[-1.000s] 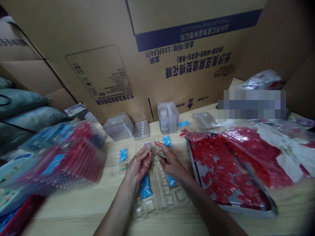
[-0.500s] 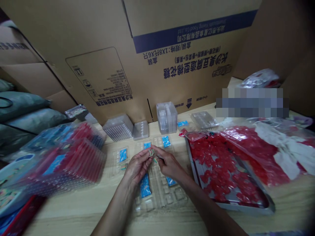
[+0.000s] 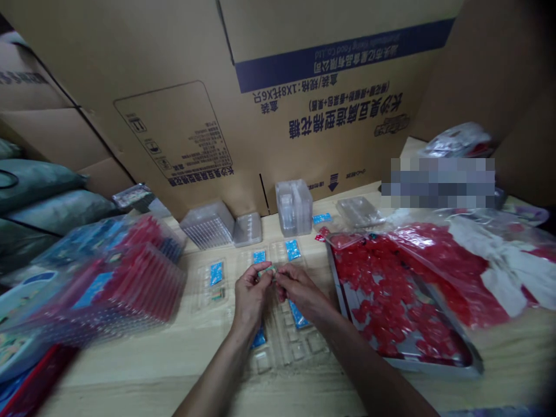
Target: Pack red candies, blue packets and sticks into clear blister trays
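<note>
My left hand (image 3: 252, 295) and my right hand (image 3: 299, 286) meet over the middle of the table, fingers pinched together. Between the fingertips is a small pale green and white packet (image 3: 271, 270), partly covered by the fingers. Below the hands lie clear plastic compartment trays (image 3: 263, 363), several with a blue packet (image 3: 299, 315) in them. Left of my left hand, another clear tray (image 3: 204, 289) holds a blue packet (image 3: 216, 273) and a similar small greenish packet (image 3: 218, 294).
On the right stands a metal tray (image 3: 343, 307) of red wrapped pieces (image 3: 391, 295), beside a plastic bag (image 3: 443, 255) of more. Filled clear trays (image 3: 143, 284) are stacked at left, by a white basin (image 3: 26, 330). Empty trays (image 3: 294, 207) stand before a large carton (image 3: 260, 133).
Both hands have drawn in around the small packet. My left hand has shifted right, uncovering the small greenish packet in the left tray, and my right fingers have curled in.
</note>
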The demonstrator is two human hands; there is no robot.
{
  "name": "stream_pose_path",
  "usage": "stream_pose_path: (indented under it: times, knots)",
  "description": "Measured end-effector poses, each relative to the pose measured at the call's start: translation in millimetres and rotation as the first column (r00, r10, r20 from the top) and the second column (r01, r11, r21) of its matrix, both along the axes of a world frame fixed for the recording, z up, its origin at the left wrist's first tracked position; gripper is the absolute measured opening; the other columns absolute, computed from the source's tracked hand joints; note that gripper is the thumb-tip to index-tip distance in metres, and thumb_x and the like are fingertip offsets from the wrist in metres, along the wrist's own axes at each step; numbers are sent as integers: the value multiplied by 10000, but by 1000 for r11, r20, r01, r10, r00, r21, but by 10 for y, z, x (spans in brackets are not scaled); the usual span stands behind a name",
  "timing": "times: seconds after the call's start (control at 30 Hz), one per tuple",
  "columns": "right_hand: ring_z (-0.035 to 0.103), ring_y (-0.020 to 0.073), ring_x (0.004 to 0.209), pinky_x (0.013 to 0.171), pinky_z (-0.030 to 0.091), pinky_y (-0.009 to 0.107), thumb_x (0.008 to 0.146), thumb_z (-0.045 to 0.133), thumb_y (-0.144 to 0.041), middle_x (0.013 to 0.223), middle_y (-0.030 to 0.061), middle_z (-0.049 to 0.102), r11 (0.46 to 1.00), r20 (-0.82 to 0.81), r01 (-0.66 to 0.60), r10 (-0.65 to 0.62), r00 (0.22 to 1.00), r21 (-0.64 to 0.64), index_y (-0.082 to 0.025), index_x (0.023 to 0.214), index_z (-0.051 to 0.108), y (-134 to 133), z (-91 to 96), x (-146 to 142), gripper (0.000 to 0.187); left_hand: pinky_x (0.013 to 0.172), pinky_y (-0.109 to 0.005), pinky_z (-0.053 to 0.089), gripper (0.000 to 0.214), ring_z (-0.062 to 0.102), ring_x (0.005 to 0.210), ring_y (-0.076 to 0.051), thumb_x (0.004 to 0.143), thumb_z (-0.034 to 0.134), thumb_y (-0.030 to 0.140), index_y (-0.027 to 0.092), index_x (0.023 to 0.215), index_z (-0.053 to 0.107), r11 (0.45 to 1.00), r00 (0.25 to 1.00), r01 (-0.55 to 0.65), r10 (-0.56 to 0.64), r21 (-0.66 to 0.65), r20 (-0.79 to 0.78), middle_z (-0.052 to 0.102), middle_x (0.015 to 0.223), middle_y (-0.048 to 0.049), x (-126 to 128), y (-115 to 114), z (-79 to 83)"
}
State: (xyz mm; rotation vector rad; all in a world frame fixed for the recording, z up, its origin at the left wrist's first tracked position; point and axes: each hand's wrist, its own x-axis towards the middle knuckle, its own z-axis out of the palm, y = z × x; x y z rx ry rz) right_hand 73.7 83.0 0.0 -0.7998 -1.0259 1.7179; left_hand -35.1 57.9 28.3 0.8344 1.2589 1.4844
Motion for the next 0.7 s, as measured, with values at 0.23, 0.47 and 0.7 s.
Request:
stream_pose_path:
  times: [0.23,0.47,0.7]
  knots:
    - [427,94,425,441,346,228,706,668,-428,479,-75,478,997,22,-61,60,998,38,-200,709,517,9,6,43,273,526,-139,510,214,599,526,-59,682,760,86,106,882,686,992,939,-6,50,-129,339,673,719,-2,-107,74,9]
    - [399,93,410,414,298,219,727,612,-442,476,-86,449,985,215,130,-151,965,110,-206,738,530,43,-57,46,249,611,-135,571,240,667,605,-76,740,667,-41,67,951,703,966,911,175,-86,-191,403,720,833,-80,-272,16,150]
    - [443,103,455,457,363,234,795,573,-469,528,-60,490,988,123,10,-29,992,152,-208,710,515,32,4,71,281,609,-160,533,422,645,586,-78,597,880,151,104,989,731,975,972,165,-134,-152,194,721,763,-45,-201,-37,39]
